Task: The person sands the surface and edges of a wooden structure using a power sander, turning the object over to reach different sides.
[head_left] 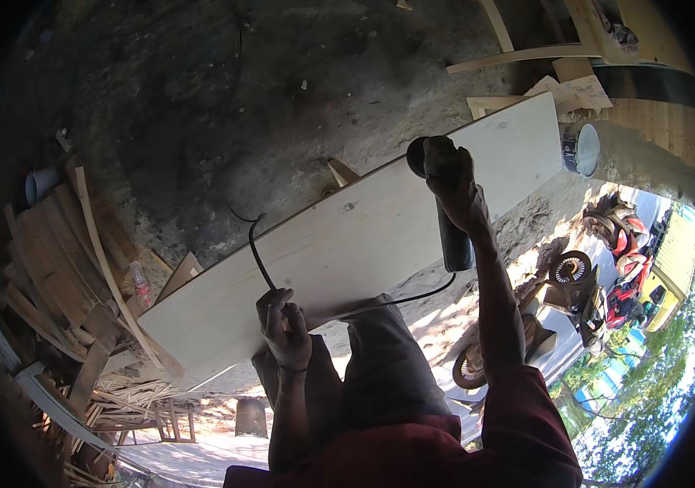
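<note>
A long pale wooden board [347,236] lies slantwise in front of me, from lower left to upper right. My right hand [458,191] is wrapped round the head of a dark handheld power tool, which looks like an angle grinder or sander [455,244]. Its round disc end is over the board's far edge, and its body points back toward me. A black cord [260,259] runs from the tool's rear past my legs to my left hand [285,332]. The fingers there are closed round the cord above the board's near edge, and its other end drops over the far edge.
Wood offcuts and planks [58,252] are heaped at the left, with a clear plastic bottle [141,285] beside them. A bucket [586,150] stands off the board's right end. Wooden pieces [526,55] lie at the upper right. Parked motorcycles [571,281] are outside at the right.
</note>
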